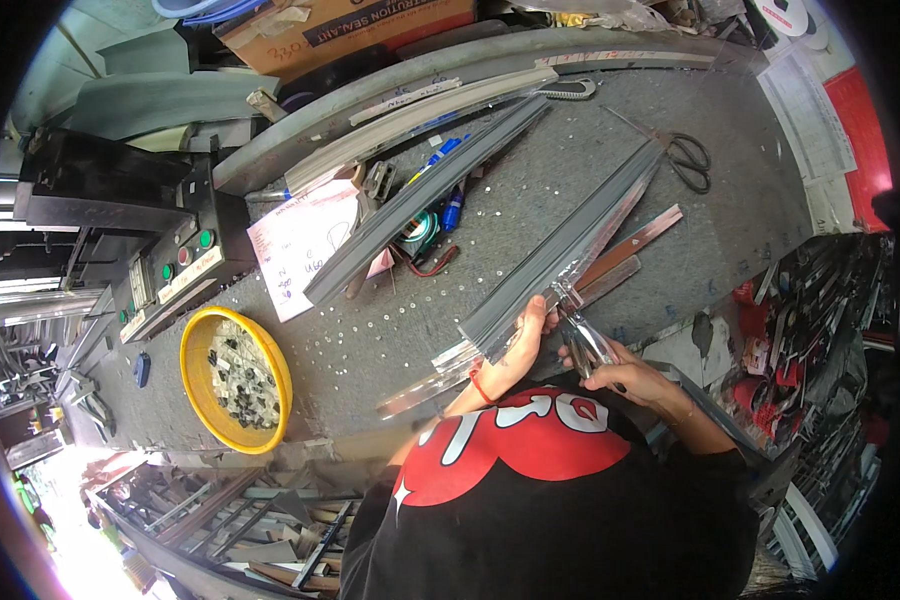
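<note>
— Where do we have the strip bundle (560,255)?

— On the grey surface (730,230). Our left hand (532,325) clamps its near end so it lies steady, while our right hand (625,375), its grip pressed around the pliers (582,335), bites that end.

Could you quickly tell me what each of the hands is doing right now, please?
Left hand: closed on the grey strips.
Right hand: closed on pliers.
</note>
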`<control>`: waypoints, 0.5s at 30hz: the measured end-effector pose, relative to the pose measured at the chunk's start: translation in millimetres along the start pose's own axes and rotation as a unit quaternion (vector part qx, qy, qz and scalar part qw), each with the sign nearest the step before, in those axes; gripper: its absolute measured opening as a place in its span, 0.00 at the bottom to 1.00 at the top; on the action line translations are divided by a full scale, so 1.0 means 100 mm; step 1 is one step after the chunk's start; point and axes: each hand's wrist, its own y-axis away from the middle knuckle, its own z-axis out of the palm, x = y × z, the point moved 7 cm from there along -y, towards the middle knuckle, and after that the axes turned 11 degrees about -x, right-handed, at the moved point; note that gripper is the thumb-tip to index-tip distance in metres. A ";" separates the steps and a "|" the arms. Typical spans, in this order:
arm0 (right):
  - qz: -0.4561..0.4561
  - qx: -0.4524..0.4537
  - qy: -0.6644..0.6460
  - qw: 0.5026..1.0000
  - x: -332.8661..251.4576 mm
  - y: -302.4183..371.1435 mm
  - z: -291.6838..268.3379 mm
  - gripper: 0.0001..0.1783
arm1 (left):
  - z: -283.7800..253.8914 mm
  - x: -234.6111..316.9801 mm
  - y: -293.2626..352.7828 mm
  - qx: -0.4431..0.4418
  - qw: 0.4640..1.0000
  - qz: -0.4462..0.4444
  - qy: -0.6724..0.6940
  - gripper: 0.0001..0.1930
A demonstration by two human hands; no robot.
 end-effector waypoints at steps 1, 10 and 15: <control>0.004 -0.005 0.006 1.000 -0.01 -0.01 0.01 0.38 | -0.01 -0.01 0.00 0.006 1.000 0.000 0.007 0.19; 0.029 0.014 0.104 0.994 -0.09 -0.05 0.02 0.42 | -0.02 0.02 0.03 0.009 1.000 -0.023 0.001 0.18; 0.020 0.016 0.118 0.993 -0.06 -0.09 0.03 0.41 | -0.02 0.04 0.04 0.006 1.000 -0.029 0.002 0.18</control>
